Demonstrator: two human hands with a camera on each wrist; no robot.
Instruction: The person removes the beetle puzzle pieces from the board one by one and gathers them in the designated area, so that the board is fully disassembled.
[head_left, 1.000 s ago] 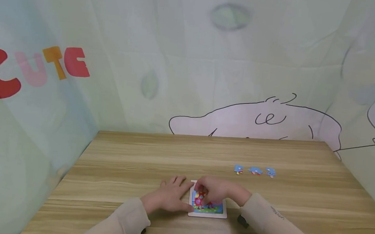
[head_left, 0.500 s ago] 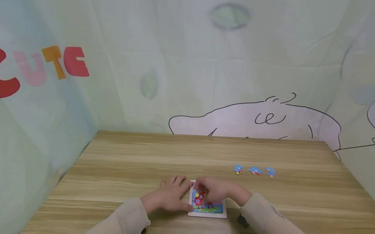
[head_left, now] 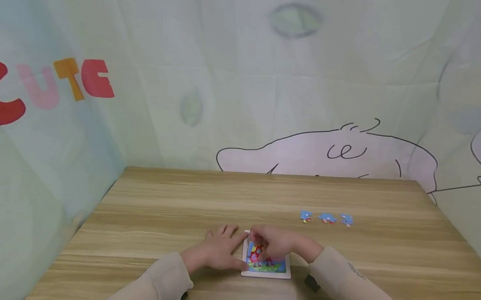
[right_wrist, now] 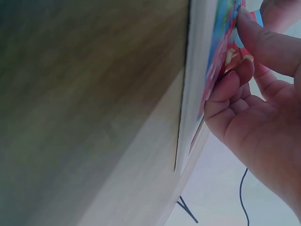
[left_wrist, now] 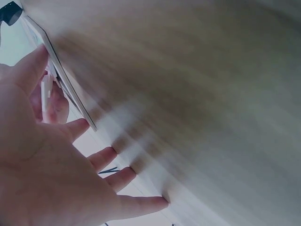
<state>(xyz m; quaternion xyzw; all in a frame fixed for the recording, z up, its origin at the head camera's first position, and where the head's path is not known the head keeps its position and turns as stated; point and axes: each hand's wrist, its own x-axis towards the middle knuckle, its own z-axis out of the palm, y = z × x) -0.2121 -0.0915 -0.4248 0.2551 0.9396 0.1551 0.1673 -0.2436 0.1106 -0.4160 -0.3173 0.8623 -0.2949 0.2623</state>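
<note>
In the head view a white-framed jigsaw puzzle [head_left: 271, 268] with a red, blue and green picture lies on the table. My left hand [head_left: 217, 252] rests on its left side, fingers spread, with thumb and index finger at the frame's left edge. My right hand [head_left: 273, 241] reaches over the puzzle's upper part and hides much of the picture. Its thumb and fingers pinch a puzzle piece [left_wrist: 45, 96], seen tipped up from the board in the left wrist view. Part of that piece's blue face shows beside the thumb in the right wrist view.
Three loose blue puzzle pieces, left [head_left: 305, 216], middle [head_left: 327, 218] and right [head_left: 347, 219], lie in a row behind and right of the puzzle. The wooden table [head_left: 186, 197] ends at a printed cloth backdrop [head_left: 246, 75] at the back and sides.
Both hands stay in nearly the same place. The piece under the right fingers, at the picture's left side, appears slightly more tilted than before.
</note>
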